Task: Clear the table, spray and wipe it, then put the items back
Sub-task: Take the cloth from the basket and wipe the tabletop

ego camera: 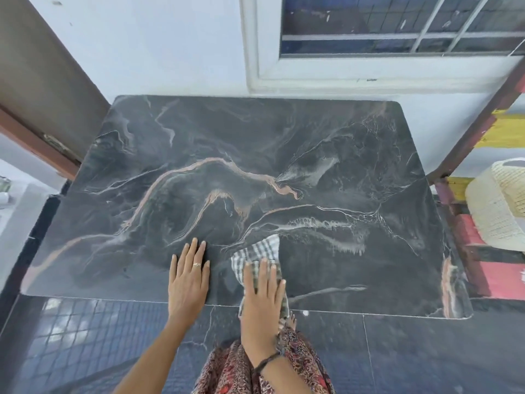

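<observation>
Head cam: dark marble-pattern worktop point(255, 155) seen from above, person standing at its near edge. Right hand point(262, 291) lies flat w/ fingers straight, pressing down on a checked cloth point(257, 251). Cloth sits under that hand near the worktop's front edge; one corner sticks out ahead of the fingertips, another bit hangs over the edge below the palm. Left hand point(188, 275) rests flat on the bare worktop just beside the right hand, apart from the cloth, fingers straight and together, ring on one finger. Thin dark band on the right wrist. Streaky wet-looking marks on the surface ahead and to the right of the right hand. Well off to the right of the right hand, past the worktop's side edge, a cream woven basket point(500, 206) on a red/yellow painted frame. Window point(397, 38) in the white wall far ahead of both hands. Below the hands: dark tiled floor point(85, 336), patterned skirt.
</observation>
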The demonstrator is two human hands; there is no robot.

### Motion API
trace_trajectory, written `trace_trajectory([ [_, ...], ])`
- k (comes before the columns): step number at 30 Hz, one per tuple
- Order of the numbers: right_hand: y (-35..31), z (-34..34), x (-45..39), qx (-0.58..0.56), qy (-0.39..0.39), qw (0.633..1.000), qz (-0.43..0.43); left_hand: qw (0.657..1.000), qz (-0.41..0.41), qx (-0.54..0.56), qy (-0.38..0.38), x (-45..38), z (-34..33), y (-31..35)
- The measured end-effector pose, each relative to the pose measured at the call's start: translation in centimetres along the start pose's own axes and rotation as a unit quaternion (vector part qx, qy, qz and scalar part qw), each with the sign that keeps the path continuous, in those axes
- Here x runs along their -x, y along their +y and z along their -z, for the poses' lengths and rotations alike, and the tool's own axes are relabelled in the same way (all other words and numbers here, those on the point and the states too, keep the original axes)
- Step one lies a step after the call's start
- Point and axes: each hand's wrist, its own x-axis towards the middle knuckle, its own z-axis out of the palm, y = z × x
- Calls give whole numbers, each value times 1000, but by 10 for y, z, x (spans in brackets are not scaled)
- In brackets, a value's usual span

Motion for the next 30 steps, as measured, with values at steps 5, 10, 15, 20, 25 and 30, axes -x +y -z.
trace_trajectory([
  [5,-17,10,-74,-19,-47,996,73,1000,-7,-2,5,0,-1,0],
  [10,68,46,-141,2,-37,999,-37,1000,-4,-5,-2,1,0,1],
  [15,125,59,-91,-10,18,993,-117,1000,4,-2,-24,0,4,2],
  [20,69,22,-28,15,5,1000,-1,1000,3,-9,-24,0,5,3],
  [25,2,4,-68,35,-80,981,174,999,-5,-23,-34,-3,3,1],
  [30,27,25,-176,46,-86,986,134,998,-25,-31,-39,-4,6,-5],
])
